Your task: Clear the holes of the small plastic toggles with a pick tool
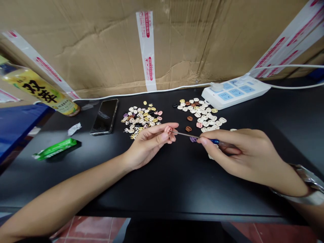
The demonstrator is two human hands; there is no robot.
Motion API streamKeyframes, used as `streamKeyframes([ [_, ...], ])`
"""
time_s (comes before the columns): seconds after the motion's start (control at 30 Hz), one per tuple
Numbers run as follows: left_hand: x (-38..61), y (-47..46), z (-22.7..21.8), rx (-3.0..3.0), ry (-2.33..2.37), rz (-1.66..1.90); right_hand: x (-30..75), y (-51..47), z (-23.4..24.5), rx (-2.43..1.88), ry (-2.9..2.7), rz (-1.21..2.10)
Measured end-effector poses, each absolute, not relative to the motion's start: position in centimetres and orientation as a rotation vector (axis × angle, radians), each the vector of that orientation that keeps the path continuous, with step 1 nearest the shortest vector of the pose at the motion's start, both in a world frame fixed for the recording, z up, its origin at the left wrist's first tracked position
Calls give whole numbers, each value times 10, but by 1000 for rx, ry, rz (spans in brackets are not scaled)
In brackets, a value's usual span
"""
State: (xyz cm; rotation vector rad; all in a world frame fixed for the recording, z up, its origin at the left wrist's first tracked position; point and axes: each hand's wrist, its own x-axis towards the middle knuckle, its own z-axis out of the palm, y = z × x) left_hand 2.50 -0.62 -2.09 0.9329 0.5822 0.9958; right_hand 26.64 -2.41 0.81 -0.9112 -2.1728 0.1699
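Observation:
Between the thumb and fingers of my left hand (152, 143) is a small pink button-like piece (167, 129). My right hand (243, 155) grips a screwdriver (215, 141) by its clear blue handle, and its thin metal shaft points left with the tip at the pink piece. Whether the tip is inside a hole of the piece I cannot tell. Behind my left hand lies a pile of small pieces (141, 118) in white, yellow, pink and black, some with little stubs. Beyond my right hand spreads another group of two-holed pieces (207, 118), mostly white, with a few brown, pink and purple.
A black phone (104, 116), a crumpled white wrapper (74, 129) and a green packet (57, 148) lie left on the black table (162, 192). A yellow-labelled bottle (43, 89) leans behind them. A white power strip (235, 91) with cables sits back right, before a cardboard wall (108, 44).

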Motion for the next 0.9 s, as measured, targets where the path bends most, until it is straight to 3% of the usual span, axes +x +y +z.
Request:
streamKeyframes([
  [0.9,25,-5,-27,1061,706,1102,262,-34,-6,-870,-2218,75],
])
